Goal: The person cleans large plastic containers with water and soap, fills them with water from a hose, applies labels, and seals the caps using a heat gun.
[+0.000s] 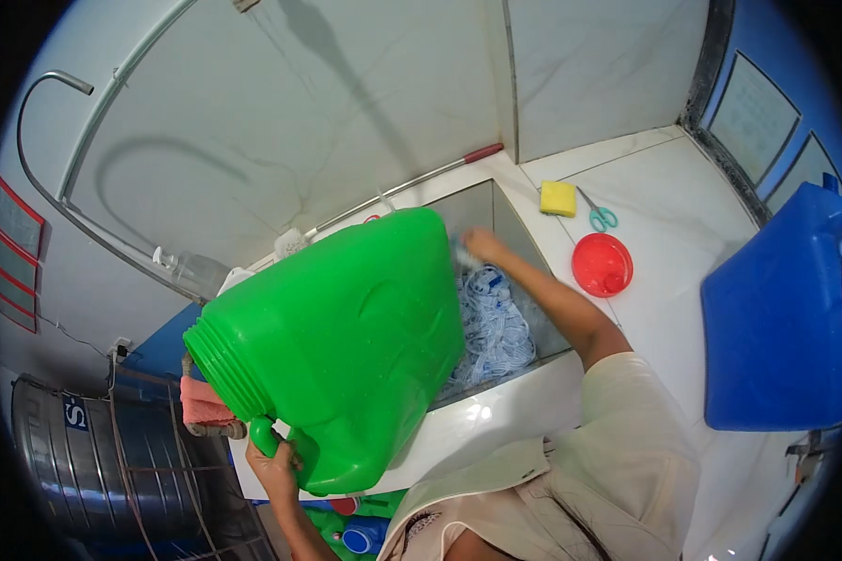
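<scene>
A large green plastic jerrycan (337, 315) lies tilted across the counter and the left part of the sink, its uncapped threaded mouth facing left. My left hand (275, 459) grips its handle near the mouth. Over the sink (491, 203), my right hand (480, 245) is close to the can's base with a blurred pale bundle at its fingers, apparently strands of netting or string. Whether the bundle touches the can cannot be made out. Below it in the sink rests a heap of light blue netting or string (495, 322).
A yellow sponge (558, 198), teal-handled scissors (601, 216) and a red lid (602, 265) lie right of the sink. Farther right stands a blue jerrycan (775, 315). Behind the sink lie a red-handled rod (421, 179) and a pump bottle (196, 272). A steel tank (105, 463) stands at lower left.
</scene>
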Motion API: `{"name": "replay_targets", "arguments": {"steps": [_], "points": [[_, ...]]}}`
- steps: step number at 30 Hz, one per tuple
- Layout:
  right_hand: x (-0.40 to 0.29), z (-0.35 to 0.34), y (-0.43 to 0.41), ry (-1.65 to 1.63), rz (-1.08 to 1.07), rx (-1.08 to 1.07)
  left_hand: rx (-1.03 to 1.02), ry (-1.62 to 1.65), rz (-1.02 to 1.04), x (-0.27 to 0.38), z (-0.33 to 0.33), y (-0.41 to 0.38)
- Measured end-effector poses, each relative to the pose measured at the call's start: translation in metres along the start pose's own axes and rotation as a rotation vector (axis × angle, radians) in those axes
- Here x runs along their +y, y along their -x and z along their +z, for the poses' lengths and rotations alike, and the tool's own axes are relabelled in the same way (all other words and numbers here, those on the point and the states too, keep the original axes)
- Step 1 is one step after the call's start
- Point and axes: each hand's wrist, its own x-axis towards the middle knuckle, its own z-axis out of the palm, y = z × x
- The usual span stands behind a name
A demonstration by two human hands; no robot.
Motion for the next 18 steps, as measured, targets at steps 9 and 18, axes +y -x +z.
{"name": "replay_targets", "arguments": {"steps": [9,18], "points": [[0.011,-0.132,0.004,0.840,0.084,0.575,-0.066,-0.493,0.518,0.046,0.012,-0.003],[-0.029,-0.145,0.248,0.304,-0.090,0.058,-0.173,-1.054,0.977,0.137,0.009,0.014]]}}
